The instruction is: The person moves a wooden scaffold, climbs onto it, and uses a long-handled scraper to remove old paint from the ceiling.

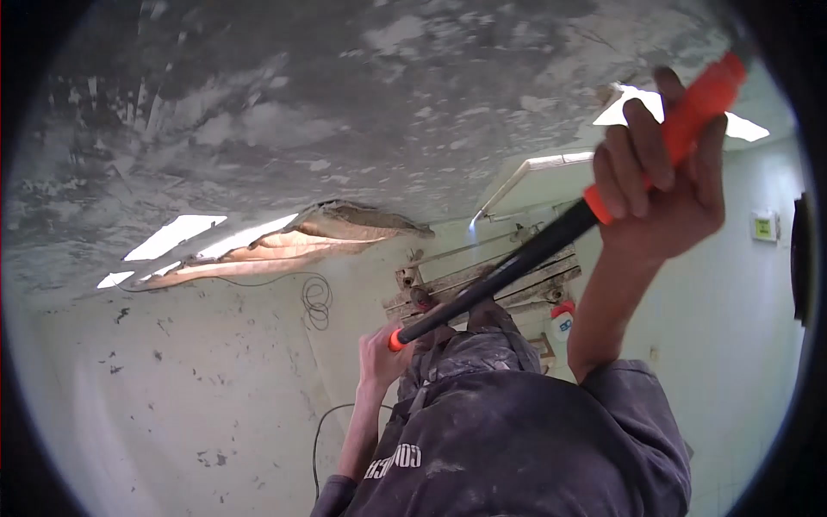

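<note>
A black pole (504, 274) with orange fittings runs diagonally across the view, from low centre to the upper right. My right hand (659, 177) is closed round its orange grip (699, 103), high on the right. Around the lower end, by an orange ring (395, 339), my left hand (379, 358) is closed too. Past the orange grip, the pole's far end is dark and blurred at the view's edge, so whatever it carries cannot be made out. A grey, patchy surface (284, 112) with pale smears fills the top.
Beneath my feet are wooden slats (508, 280). A white bottle with a red cap (562, 320) stands beside them. Thin cable hangs in a coil (317, 302) near crumpled tan sheeting (319, 237) and bright openings. A yellow-green box (764, 226) is on the right wall.
</note>
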Motion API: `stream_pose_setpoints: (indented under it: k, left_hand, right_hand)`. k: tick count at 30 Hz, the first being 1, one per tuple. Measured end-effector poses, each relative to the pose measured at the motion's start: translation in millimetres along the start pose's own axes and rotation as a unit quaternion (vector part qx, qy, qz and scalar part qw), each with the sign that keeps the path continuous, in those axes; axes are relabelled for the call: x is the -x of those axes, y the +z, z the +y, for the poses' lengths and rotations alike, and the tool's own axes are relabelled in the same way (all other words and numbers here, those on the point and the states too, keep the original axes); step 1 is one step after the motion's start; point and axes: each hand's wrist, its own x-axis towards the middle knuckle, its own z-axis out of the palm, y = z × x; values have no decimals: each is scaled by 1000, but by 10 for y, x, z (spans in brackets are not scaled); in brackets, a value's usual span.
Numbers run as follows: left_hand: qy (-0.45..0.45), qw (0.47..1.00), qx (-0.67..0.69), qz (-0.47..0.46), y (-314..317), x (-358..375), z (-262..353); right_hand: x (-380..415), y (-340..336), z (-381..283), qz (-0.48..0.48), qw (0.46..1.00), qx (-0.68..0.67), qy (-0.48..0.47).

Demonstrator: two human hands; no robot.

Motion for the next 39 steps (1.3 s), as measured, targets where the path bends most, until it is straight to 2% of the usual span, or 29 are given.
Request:
stream_pose_setpoints:
  k: [2,7,8,12,19,24,25,27,29,31,33,35,36,37,38,39]
  left_hand:
    - [33,998,19,-44,16,-82,5]
    - [38,992,52,-111,131,-260,-139]
    - [45,990,49,-122,140,-311,-156]
    - [50,987,49,-146,172,-488,-303]
    - [-19,974,40,-221,154,-568,-427]
    - [68,966,27,-248,217,-632,-370]
    - [90,966,26,-241,258,-649,-372]
    - [133,976,3,-174,354,-609,-390]
    - [104,964,8,-246,305,-676,-314]
    - [84,959,-41,-267,193,-691,-103]
    - [20,951,-14,-308,194,-690,-112]
    - [100,957,97,-255,378,-621,-242]
    - [10,957,96,-274,314,-572,-117]
    - [8,963,26,-268,167,-548,104]
    - [11,963,24,-270,141,-534,215]
    - [92,970,65,-217,194,-511,185]
  right_hand:
    - [10,-96,9,-43,999,12,3]
    - [86,-156,-27,5,999,46,-27]
    - [109,-145,-70,40,996,69,-44]
    - [106,-123,-339,29,997,62,-23]
    - [380,-300,-862,97,990,83,-55]
    - [643,-154,-808,145,982,90,-78]
    - [725,-106,-750,198,967,118,-108]
    - [816,-127,-646,175,975,76,-110]
    - [834,-52,-474,196,971,73,-118]
    - [804,35,-300,220,968,57,-107]
    - [779,75,-167,210,973,33,-85]
    - [845,40,-133,247,966,-9,-71]
    - [853,27,-103,240,969,13,-63]
    - [787,83,-143,264,963,27,-52]
    - [706,104,-173,325,944,35,-41]
    - [632,104,-232,322,943,71,-48]
